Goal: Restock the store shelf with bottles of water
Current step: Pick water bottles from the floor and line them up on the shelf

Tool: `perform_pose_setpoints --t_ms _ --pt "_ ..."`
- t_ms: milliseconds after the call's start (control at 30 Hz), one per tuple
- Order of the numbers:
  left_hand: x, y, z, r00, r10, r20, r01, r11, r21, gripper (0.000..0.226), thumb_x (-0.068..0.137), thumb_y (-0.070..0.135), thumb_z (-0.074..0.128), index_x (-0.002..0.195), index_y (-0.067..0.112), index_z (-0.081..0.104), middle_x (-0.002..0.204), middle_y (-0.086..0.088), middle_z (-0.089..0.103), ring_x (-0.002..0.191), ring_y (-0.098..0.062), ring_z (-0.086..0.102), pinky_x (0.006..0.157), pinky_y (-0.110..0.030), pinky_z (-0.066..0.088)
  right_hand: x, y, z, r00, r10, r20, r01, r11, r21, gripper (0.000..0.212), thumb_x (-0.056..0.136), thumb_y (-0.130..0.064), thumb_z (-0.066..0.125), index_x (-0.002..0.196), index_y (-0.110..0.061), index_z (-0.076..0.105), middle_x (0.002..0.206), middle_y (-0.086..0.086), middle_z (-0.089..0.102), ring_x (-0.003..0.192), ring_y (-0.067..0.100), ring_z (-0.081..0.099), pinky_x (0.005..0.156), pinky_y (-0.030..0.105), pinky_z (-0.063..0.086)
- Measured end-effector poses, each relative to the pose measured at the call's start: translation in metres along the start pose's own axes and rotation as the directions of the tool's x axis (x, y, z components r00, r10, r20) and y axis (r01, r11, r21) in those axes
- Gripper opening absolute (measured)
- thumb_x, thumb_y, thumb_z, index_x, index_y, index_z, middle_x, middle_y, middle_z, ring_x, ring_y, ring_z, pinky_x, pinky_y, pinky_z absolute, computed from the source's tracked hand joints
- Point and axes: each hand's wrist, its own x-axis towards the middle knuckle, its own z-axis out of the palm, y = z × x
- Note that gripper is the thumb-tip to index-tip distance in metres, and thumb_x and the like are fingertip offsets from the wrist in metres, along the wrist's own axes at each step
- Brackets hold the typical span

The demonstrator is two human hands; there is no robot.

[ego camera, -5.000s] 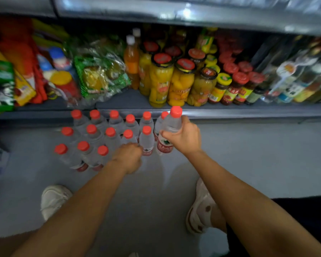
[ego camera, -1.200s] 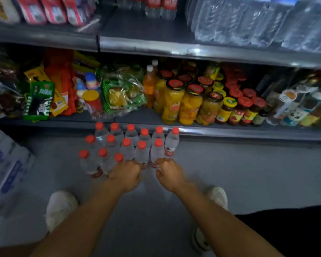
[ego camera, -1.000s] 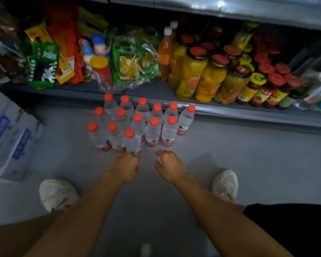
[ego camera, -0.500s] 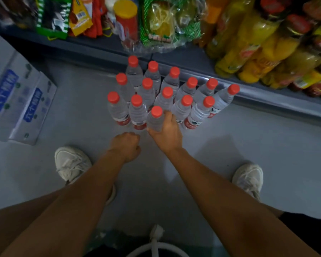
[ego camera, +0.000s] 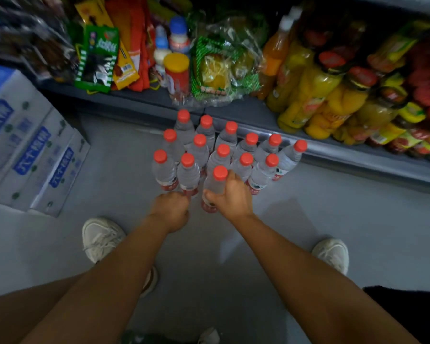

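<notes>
— What is sitting on the grey floor (ego camera: pixel 333 219)?
— A cluster of red-capped water bottles (ego camera: pixel 204 150) is standing just before the bottom shelf (ego camera: pixel 258 112), white cartons (ego camera: pixel 30 145) are lying to its left, and two white shoes (ego camera: pixel 99 237) are planted nearer.

A pale grey floor (ego camera: pixel 333 219) is shown under dim light, with soft shadows cast across it. Along the top, a low grey metal shelf (ego camera: pixel 345 155) is seen, stocked with jars of yellow fruit (ego camera: pixel 333 105), an orange drink bottle (ego camera: pixel 273 58), a clear bag of packets (ego camera: pixel 221 70) and hanging snack packets (ego camera: pixel 97 55). White cartons with blue print (ego camera: pixel 27 145) are stacked at the left.
</notes>
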Motion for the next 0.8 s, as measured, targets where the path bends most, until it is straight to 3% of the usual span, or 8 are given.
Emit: perform_pose_setpoints --t_ms 300,467,667,800 --pt "-0.028 0.021 -0.122 0.961 0.038 -0.275 -0.037 0.999 0.009 0.030 0.090 0.023 0.048 0.115 0.009 0.056 0.117 -0.015 0.060 0.106 -0.036 0.058 0.084 -0.039 0.050 -0.022 -0.061 -0.134 0.962 -0.163 -0.220 0.179 0.983 0.052 0.056 0.070 -0.043 0.072 0.112 -0.010 0.054 0.104 0.013 0.067 0.098 0.035 0.062 0.070 0.034 0.047" --pt "-0.047 0.039 -0.223 0.856 0.099 -0.508 -0.075 0.995 0.068 0.026 0.091 0.023 0.048 0.112 0.010 0.058 0.114 -0.013 0.059 0.103 -0.033 0.057 0.070 -0.036 0.043 -0.028 -0.105 -0.217 0.893 -0.234 -0.384 0.274 0.960 0.051 0.053 0.069 -0.047 0.072 0.108 -0.016 0.052 0.098 0.006 0.070 0.091 0.030 0.065 0.069 0.039 0.053" --pt "-0.057 0.049 -0.326 0.722 0.127 -0.680 -0.069 0.991 0.112 0.028 0.092 0.027 0.049 0.113 0.011 0.057 0.119 -0.012 0.058 0.110 -0.032 0.055 0.082 -0.037 0.046 -0.019 -0.143 -0.304 0.809 -0.303 -0.503 0.327 0.944 -0.042 0.050 0.072 -0.046 0.071 0.106 -0.017 0.048 0.096 0.005 0.068 0.090 0.030 0.063 0.071 0.039 0.052" --pt "-0.047 0.048 -0.384 0.651 0.137 -0.747 -0.096 0.990 0.098 0.029 0.093 0.028 0.049 0.114 0.010 0.057 0.117 -0.012 0.057 0.107 -0.032 0.055 0.079 -0.038 0.045 0.006 -0.167 -0.353 0.740 -0.365 -0.565 0.384 0.919 -0.091 0.054 0.073 -0.046 0.070 0.112 -0.016 0.048 0.095 0.004 0.067 0.089 0.029 0.062 0.073 0.040 0.051"
